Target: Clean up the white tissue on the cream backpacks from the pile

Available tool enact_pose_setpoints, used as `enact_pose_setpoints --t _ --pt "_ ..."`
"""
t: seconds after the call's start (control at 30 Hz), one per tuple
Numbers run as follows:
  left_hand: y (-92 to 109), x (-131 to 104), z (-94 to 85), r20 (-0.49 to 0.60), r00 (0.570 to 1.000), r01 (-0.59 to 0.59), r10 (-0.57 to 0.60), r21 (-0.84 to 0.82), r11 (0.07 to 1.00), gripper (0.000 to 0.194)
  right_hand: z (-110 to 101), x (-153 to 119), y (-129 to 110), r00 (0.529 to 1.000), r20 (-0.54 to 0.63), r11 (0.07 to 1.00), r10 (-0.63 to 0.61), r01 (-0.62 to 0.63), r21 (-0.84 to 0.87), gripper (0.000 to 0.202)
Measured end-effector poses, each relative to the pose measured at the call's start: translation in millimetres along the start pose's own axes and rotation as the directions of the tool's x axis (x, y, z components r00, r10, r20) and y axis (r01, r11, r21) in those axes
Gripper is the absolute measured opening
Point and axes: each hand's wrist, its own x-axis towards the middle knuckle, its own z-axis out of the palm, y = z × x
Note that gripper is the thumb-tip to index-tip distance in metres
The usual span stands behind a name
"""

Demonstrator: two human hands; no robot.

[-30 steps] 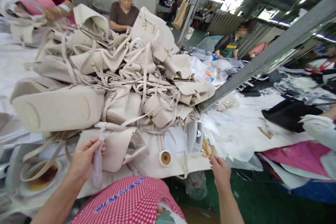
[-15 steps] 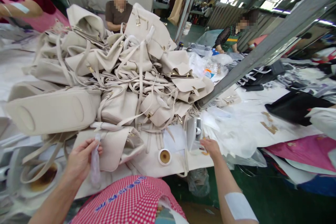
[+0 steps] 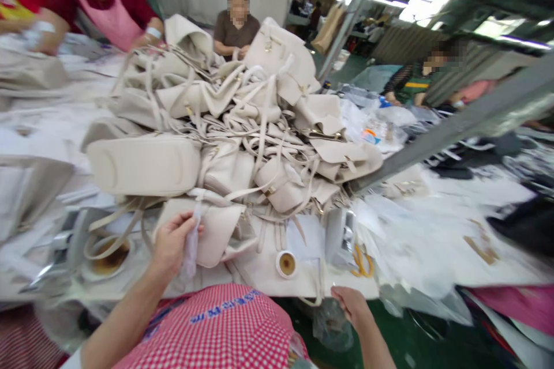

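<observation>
My left hand [image 3: 175, 242] is closed on a limp, whitish-purple translucent strip [image 3: 191, 248], in front of a beige bag flap [image 3: 219, 230] near the table's front edge. Low at the table's front edge, my right hand [image 3: 350, 304] has its fingers pinched together; anything between them is too small to make out. Behind it on the table lie yellow-handled scissors [image 3: 362, 262], beside a grey metal device [image 3: 341, 236]. A small white cup of brown liquid [image 3: 286, 264] stands between my hands.
Beige bags [image 3: 142, 167] are heaped mid-table. A larger bowl of brown liquid [image 3: 108, 256] is at left. A slanting metal post [image 3: 450, 121] crosses the right. Clear plastic [image 3: 402, 242] covers the right side. Other people work around the table.
The view has swung left, and things appear further right. My right hand has moved from beside the metal device down to the table's front edge, and the scissors now show. The left still holds the strip.
</observation>
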Motion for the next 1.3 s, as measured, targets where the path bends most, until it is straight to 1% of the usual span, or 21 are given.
enact_pose_setpoints --t 0.07,0.1,0.13,0.17,0.2,0.27,0.33,0.37,0.43,0.53,0.7,0.73,0.77,0.8,0.87,0.9,0.93,1.0,1.07,1.13,1.3 --pt "-5.4 -3.1 -2.7 0.018 0.998 -0.058 0.058 0.011 0.998 0.040 21.4 -13.6 -30.3 0.977 0.202 0.997 -0.067 0.057 0.053 0.044" --pt "-8.4 -3.2 -3.7 0.023 0.996 -0.081 0.081 0.023 0.996 0.039 32.6 -21.7 -53.0 0.939 0.321 0.990 -0.125 0.095 0.108 0.044" --pt "-11.4 -2.5 -4.5 0.025 0.993 -0.112 0.112 0.027 0.993 0.039 44.1 -31.8 -80.3 0.869 0.451 0.973 -0.204 0.128 0.195 0.043" --pt "-14.3 -1.6 -5.5 0.005 0.989 -0.151 0.151 0.030 0.988 0.038 55.7 -44.4 -110.8 0.771 0.564 0.945 -0.296 0.152 0.289 0.042" --pt "-17.0 -1.2 -6.5 -0.013 0.979 -0.201 0.202 0.044 0.979 0.036 67.3 -59.0 -143.0 0.678 0.636 0.919 -0.370 0.166 0.357 0.039" --pt "-21.6 -3.4 -8.5 -0.034 0.952 -0.300 0.305 0.105 0.948 0.032 91.2 -89.9 -205.3 0.506 0.701 0.863 -0.502 0.245 0.441 0.037" --pt "-24.7 -9.0 -10.4 -0.033 0.920 -0.377 0.390 0.186 0.907 0.028 115.9 -113.7 -254.8 0.381 0.741 0.829 -0.553 0.341 0.443 0.036" --pt "-25.8 -12.3 -11.4 -0.029 0.906 -0.406 0.422 0.220 0.887 0.027 128.1 -120.5 -272.4 0.360 0.749 0.820 -0.556 0.389 0.421 0.036" --pt "-27.4 -18.4 -13.7 -0.023 0.880 -0.451 0.474 0.267 0.851 0.024 150.5 -123.9 -292.7 0.377 0.751 0.810 -0.542 0.472 0.347 0.034" --pt "-29.8 -24.8 -18.6 0.017 0.844 -0.510 0.535 0.329 0.795 0.024 173.8 -115.4 -297.0 0.434 0.738 0.808 -0.517 0.533 0.253 0.030" --pt "-29.6 -28.6 -25.3 0.107 0.802 -0.579 0.587 0.379 0.722 0.020 182.9 -109.5 -290.8 0.433 0.748 0.787 -0.504 0.586 0.192 0.029" --pt "-28.4 -28.5 -25.5 0.103 0.813 -0.566 0.573 0.373 0.736 0.018 181.9 -110.7 -290.6 0.432 0.750 0.787 -0.502 0.588 0.187 0.029" --pt "-27.0 -28.2 -25.3 0.087 0.841 -0.528 0.535 0.352 0.773 0.016 180.5 -112.0 -290.5 0.431 0.753 0.789 -0.497 0.586 0.186 0.029" --pt "-25.4 -27.7 -24.8 0.065 0.885 -0.458 0.462 0.312 0.833 0.014 178.7 -113.4 -290.1 0.428 0.760 0.795 -0.488 0.578 0.185 0.029" --pt "-22.1 -27.0 -23.8 0.025 0.971 -0.238 0.237 0.173 0.956 0.011 175.0 -115.8 -287.6 0.416 0.782 0.810 -0.465 0.556 0.186 0.030" --pt "-20.5 -26.9 -23.5 0.025 0.993 -0.119 0.117 0.095 0.988 0.010 173.5 -116.8 -285.4 0.409 0.792 0.820 -0.453 0.539 0.190 0.029" --pt "-19.0 -27.2 -23.5 0.037 0.999 -0.019 0.018 0.026 0.999 0.009 172.3 -117.9 -282.5 0.404 0.801 0.833 -0.441 0.517 0.198 0.028" --pt "-17.0 -28.4 -23.9 0.072 0.994 0.092 -0.087 -0.063 0.994 0.008 172.1 -120.3 -275.3 0.418 0.802 0.862 -0.428 0.456 0.222 0.025" --pt "-16.8 -29.9 -24.5 0.103 0.989 0.119 -0.108 -0.104 0.987 0.011 174.7 -123.4 -267.8 0.454 0.782 0.888 -0.426 0.375 0.266 0.026" --pt "-18.8 -30.8 -24.5 0.113 0.990 0.101 -0.087 -0.132 0.986 0.015 179.7 -126.9 -261.5 0.484 0.755 0.895 -0.442 0.295 0.335 0.030" --pt "-27.3 -30.8 -21.6 0.024 1.000 0.010 -0.006 -0.149 0.989 0.027 193.4 -133.7 -253.4 0.512 0.700 0.861 -0.499 0.203 0.466 0.044"
